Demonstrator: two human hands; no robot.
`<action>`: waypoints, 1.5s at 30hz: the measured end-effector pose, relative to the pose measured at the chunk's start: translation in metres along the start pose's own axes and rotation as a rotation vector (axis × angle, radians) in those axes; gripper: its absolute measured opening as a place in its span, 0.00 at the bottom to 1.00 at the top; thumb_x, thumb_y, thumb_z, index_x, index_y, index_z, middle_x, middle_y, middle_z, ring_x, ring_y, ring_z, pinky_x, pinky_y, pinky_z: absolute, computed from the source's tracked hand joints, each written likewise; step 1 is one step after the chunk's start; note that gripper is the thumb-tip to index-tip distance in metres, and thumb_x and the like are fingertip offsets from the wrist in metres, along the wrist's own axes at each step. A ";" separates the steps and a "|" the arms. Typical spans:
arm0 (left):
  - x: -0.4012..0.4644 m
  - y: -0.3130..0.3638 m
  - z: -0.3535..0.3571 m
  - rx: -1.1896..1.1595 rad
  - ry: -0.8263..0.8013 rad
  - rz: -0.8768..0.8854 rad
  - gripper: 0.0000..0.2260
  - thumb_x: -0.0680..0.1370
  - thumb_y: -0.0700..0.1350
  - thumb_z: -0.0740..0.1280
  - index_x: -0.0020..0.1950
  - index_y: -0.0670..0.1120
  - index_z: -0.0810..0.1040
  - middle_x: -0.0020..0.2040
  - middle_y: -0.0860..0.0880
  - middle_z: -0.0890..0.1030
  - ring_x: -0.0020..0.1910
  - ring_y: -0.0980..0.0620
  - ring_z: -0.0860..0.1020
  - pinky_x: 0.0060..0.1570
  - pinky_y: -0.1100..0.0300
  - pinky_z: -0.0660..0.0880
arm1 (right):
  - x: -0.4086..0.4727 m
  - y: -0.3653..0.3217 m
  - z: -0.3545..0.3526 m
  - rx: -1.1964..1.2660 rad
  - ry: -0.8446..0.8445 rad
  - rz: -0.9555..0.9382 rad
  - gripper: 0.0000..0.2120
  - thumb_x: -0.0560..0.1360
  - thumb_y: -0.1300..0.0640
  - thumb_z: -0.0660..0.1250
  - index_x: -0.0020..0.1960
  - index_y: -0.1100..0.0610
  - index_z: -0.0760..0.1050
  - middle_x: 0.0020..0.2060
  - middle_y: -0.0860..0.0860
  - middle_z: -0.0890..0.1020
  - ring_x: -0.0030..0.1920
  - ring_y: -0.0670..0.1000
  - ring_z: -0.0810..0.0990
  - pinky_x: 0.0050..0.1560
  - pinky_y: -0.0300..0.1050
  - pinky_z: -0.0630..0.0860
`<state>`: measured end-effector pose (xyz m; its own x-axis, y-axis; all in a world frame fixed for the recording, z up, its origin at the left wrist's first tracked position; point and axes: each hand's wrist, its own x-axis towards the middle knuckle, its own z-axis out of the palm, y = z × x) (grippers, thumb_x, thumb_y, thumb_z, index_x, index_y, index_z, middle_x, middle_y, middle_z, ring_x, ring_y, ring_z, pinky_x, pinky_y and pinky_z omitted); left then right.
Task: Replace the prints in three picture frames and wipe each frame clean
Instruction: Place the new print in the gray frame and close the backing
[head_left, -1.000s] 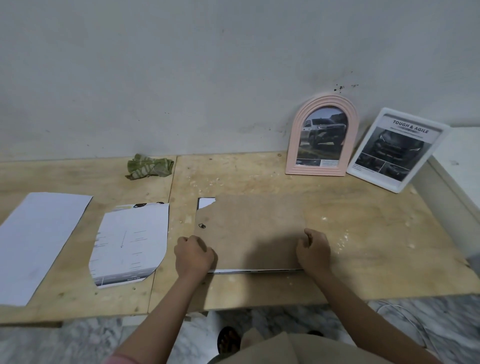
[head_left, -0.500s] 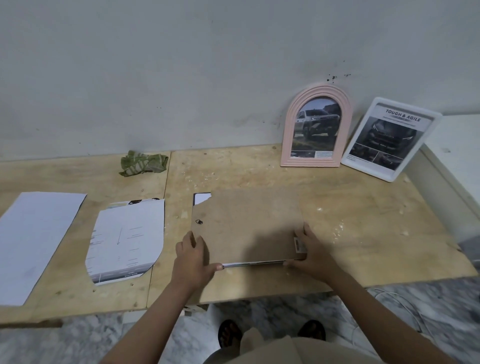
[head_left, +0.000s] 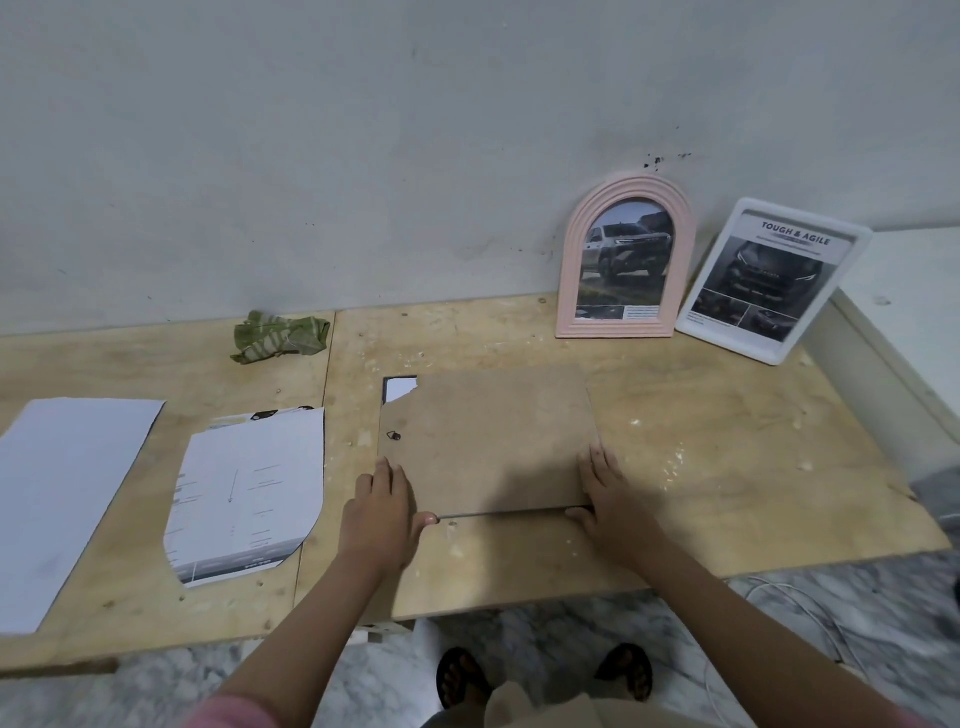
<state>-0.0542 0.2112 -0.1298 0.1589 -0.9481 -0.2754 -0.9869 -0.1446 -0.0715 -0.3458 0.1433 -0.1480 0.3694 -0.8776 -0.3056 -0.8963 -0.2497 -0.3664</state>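
A rectangular frame lies face down, its brown backing board (head_left: 493, 436) up, in the middle of the wooden table (head_left: 727, 483). The board's far left corner is broken off, showing white paper. My left hand (head_left: 384, 514) grips the frame's near left corner, thumb along the front edge. My right hand (head_left: 608, 493) grips the near right corner, fingers on the board. A pink arched frame (head_left: 626, 260) and a white frame (head_left: 774, 280), both with car prints, lean on the wall. A green cloth (head_left: 280, 336) lies at the back.
Two loose prints lie face down at the left: an arch-cut sheet (head_left: 249, 493) and a larger white sheet (head_left: 67, 499). A white ledge (head_left: 914, 291) borders the table at the right. A white cable (head_left: 789, 608) lies on the marble floor near my sandalled feet.
Both hands went from fists pressing the board's near edge to gripping the frame's near corners. The camera view shifted slightly.
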 end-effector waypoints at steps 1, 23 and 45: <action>-0.001 -0.002 0.001 -0.002 0.022 0.004 0.35 0.78 0.64 0.51 0.76 0.40 0.56 0.76 0.40 0.57 0.68 0.42 0.66 0.57 0.52 0.73 | 0.001 0.000 0.004 -0.043 -0.016 0.015 0.39 0.78 0.36 0.46 0.74 0.68 0.53 0.74 0.63 0.52 0.74 0.63 0.50 0.72 0.55 0.61; 0.006 -0.029 0.029 0.006 0.013 0.173 0.36 0.81 0.58 0.38 0.60 0.37 0.79 0.60 0.39 0.79 0.58 0.42 0.80 0.48 0.49 0.79 | 0.036 -0.043 0.028 -0.152 0.161 0.002 0.31 0.76 0.39 0.43 0.76 0.51 0.54 0.76 0.55 0.55 0.76 0.57 0.53 0.68 0.65 0.56; 0.104 0.046 -0.019 -0.320 0.123 0.095 0.37 0.76 0.67 0.50 0.78 0.47 0.49 0.79 0.49 0.44 0.78 0.50 0.44 0.72 0.41 0.48 | 0.130 -0.006 -0.030 -0.063 0.236 0.085 0.35 0.74 0.43 0.40 0.75 0.59 0.55 0.76 0.56 0.55 0.76 0.55 0.54 0.70 0.56 0.54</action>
<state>-0.0836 0.1007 -0.1438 0.0807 -0.9857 -0.1477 -0.9589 -0.1172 0.2583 -0.3002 0.0185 -0.1595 0.2309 -0.9660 -0.1167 -0.9380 -0.1891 -0.2906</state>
